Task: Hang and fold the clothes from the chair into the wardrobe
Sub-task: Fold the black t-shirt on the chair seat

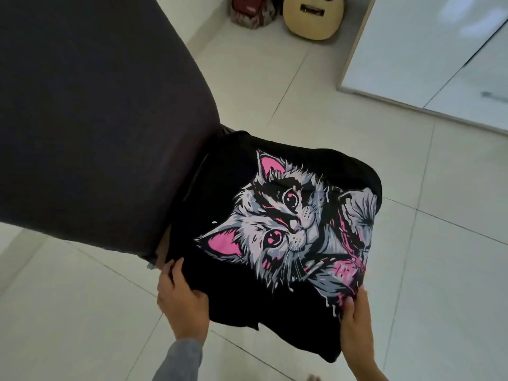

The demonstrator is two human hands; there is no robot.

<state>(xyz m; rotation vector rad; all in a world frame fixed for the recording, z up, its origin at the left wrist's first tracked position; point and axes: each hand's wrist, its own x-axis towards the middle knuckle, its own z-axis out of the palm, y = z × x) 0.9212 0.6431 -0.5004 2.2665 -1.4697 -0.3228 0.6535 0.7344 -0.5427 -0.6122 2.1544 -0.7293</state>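
Observation:
A black T-shirt (220, 292) with a grey, white and pink cat print lies spread over the seat of a chair, print facing up. The chair's back (96, 119), covered in dark grey fabric, fills the upper left. My left hand (180, 298) grips the shirt's near left edge, thumb on top. My right hand (356, 320) grips the near right edge over the pink part of the print. Part of the shirt hangs down off the seat's front between my hands. The seat itself is hidden under the cloth.
Pale tiled floor (412, 270) surrounds the chair. A wooden guitar (313, 17) leans at the top centre, beside a red and patterned bag (251, 12). A glossy white panel (428, 50), perhaps a wardrobe door, stands at the upper right.

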